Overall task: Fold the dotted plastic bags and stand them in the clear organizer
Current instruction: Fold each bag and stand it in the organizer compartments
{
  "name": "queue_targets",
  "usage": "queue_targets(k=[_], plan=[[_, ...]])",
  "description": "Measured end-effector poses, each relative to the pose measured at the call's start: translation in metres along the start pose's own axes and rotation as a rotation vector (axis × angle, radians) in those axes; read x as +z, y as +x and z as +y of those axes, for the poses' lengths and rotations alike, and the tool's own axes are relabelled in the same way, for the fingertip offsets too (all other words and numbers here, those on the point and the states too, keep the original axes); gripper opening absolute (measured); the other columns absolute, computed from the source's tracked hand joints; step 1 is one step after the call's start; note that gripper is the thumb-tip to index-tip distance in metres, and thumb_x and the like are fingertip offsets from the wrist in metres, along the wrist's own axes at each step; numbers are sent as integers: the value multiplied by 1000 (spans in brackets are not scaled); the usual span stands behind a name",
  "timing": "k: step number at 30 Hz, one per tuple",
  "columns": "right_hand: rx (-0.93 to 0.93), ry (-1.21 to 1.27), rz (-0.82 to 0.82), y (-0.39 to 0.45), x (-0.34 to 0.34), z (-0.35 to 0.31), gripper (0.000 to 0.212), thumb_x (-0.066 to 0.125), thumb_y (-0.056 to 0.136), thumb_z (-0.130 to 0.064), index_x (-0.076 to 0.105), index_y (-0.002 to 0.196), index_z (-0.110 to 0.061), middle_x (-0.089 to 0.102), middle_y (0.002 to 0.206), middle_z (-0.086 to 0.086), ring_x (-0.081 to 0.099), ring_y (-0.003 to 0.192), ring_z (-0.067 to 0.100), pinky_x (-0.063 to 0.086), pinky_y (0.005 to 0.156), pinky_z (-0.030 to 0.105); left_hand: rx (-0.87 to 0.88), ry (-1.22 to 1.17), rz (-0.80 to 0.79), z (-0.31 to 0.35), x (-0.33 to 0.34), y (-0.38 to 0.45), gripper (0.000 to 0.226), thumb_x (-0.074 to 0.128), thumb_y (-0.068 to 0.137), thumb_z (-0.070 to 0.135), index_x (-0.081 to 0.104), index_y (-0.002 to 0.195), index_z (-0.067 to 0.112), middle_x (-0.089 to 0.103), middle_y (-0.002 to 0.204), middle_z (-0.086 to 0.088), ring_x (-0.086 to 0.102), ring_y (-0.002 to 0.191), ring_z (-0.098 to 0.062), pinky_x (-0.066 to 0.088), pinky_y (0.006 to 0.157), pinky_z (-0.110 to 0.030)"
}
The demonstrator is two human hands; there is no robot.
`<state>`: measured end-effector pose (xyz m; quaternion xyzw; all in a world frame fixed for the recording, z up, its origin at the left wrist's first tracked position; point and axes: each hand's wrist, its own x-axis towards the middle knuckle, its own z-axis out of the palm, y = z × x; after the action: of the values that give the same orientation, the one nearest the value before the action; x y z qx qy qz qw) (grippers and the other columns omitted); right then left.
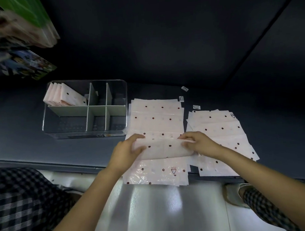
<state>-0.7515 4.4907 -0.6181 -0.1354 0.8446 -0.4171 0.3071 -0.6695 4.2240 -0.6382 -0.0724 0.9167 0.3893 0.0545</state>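
While both forearms reach forward over the table edge, the left hand and right hand each pinch an end of a half-folded dotted bag, fingers curled over its fold. It lies on the nearer stack of flat bags. The clear organizer, to the left, holds folded bags upright in its far-left compartment.
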Motion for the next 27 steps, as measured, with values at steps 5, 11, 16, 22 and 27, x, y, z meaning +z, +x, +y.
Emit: queue_targets(k=[5, 11, 16, 22, 27], plan=[[31, 14, 204, 27, 5, 8, 15, 65, 86, -10, 64, 101, -15, 65, 107, -2, 56, 99, 7, 41, 83, 17, 207, 180, 295, 12, 15, -8, 49, 68, 86, 17, 51, 132, 15, 46, 139, -6, 41, 130, -26, 39, 103, -41], [22, -3, 258, 39, 24, 14, 13, 66, 86, -9, 66, 95, -18, 65, 98, -9, 58, 101, 10, 42, 86, 13, 312, 527, -22, 8, 54, -24, 61, 39, 99, 41, 19, 150, 14, 7, 159, -5, -2, 147, -24, -7, 118, -40], [-126, -543, 461, 26, 46, 11, 32, 60, 90, -16, 60, 122, -13, 57, 123, 3, 45, 119, 25, 30, 100, 27, 188, 689, -174, -14, 63, -20, 73, 12, 94, 62, -22, 145, 23, -32, 150, -4, -34, 136, -29, -18, 115, -41], [-362, -687, 190, 17, 110, -6, 51, 38, 100, -30, 25, 148, -15, 14, 156, -2, 4, 144, 15, -1, 118, 34, 191, 750, -200, -21, 63, -24, 73, -10, 82, 67, -23, 142, 29, -28, 151, -14, -30, 135, -40, -15, 114, -53], [-199, -756, 164, 23, 112, 18, 62, 22, 99, -47, -2, 150, -20, -10, 156, -8, -14, 143, 9, -9, 118, 29, 210, 766, -205, -24, 57, -26, 72, -8, 82, 68, -24, 143, 32, -26, 152, -19, -31, 134, -42, -12, 116, -51]])
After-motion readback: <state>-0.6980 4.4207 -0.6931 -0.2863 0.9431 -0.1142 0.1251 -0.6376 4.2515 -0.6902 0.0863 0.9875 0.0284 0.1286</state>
